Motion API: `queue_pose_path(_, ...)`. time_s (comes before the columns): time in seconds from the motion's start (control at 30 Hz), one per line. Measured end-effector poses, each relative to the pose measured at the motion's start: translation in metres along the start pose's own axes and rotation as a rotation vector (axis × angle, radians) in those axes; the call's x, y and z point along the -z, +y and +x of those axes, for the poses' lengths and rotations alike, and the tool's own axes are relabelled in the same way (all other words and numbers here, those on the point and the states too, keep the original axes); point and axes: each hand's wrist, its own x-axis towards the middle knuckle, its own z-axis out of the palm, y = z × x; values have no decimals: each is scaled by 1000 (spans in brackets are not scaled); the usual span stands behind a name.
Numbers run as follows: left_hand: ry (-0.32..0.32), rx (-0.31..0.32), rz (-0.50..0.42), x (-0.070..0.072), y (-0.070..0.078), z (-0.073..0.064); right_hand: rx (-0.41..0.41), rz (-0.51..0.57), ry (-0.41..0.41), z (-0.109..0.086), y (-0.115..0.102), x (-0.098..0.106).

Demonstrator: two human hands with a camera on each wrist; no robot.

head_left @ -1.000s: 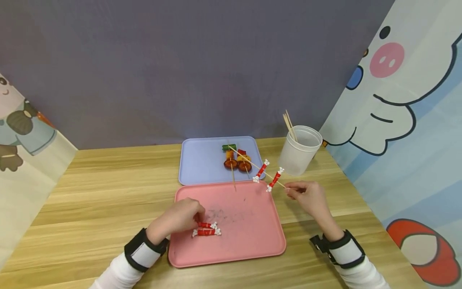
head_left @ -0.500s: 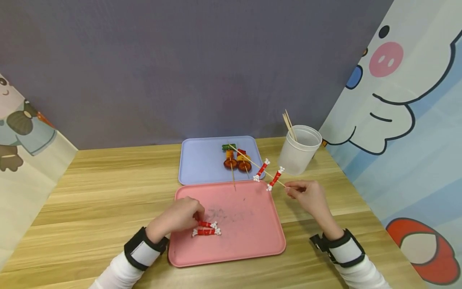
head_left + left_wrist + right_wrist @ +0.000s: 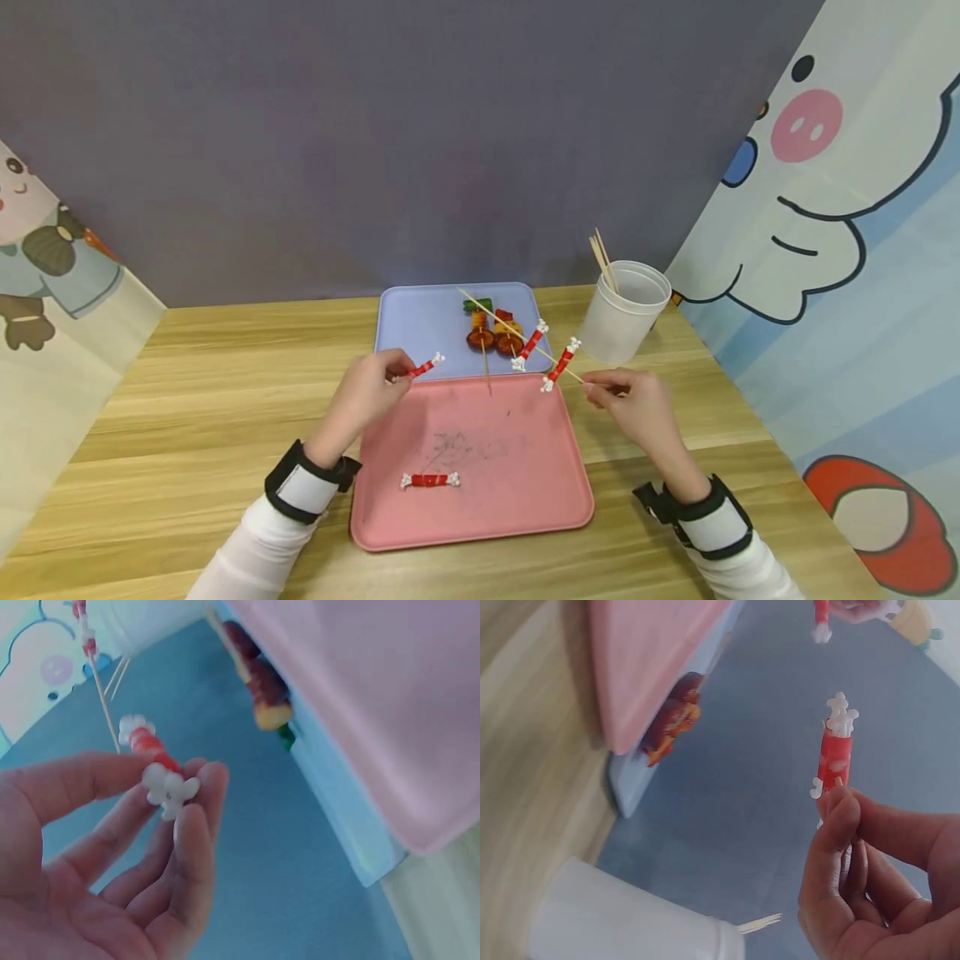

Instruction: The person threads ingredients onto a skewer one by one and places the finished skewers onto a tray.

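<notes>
My left hand (image 3: 373, 390) pinches a red toy meat piece with white knobbed bone ends (image 3: 157, 750) between thumb and fingers, raised over the far left edge of the pink tray (image 3: 517, 492). To the right of the trays, my right hand (image 3: 636, 404) pinches the near end of a bamboo skewer (image 3: 492, 315), its other end reaching up and left over the blue tray. Two similar red pieces (image 3: 531, 345) are threaded crosswise on that skewer, near my fingers. One more red piece (image 3: 430, 481) lies by itself on the pink tray.
Behind the pink tray is a blue tray (image 3: 412, 329) with two loaded toy skewers (image 3: 480, 337) carrying green, orange, yellow and brown pieces. A white plastic tub (image 3: 617, 327) holding several bare skewers (image 3: 600, 257) stands at right. A grey partition (image 3: 337, 167) closes the back.
My left hand has lifted one red piece off the pink tray and carried it up and away from me. My right hand and its skewer have shifted slightly left.
</notes>
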Motion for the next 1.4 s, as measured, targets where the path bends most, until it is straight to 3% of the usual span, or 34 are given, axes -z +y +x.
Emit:
queue_pose_path(0.3,223,52,-102,17,7,13,46,66,14,-8,-13,2)
queue_pose_path(0.57,365,74,-154,24,15,23,79,59,1,-11,-25,-1)
queue_pose_path(0.9,499,70,-280,29,26,35,92,82,-3,-10,-35,-1)
queue_pose_path(1.07,554,35,-364,32,34,40,93,111,0,-11,-36,1)
queue_pose_path(1.4,581,27,-401,30,38,42,83,86,-2,-13,-36,2)
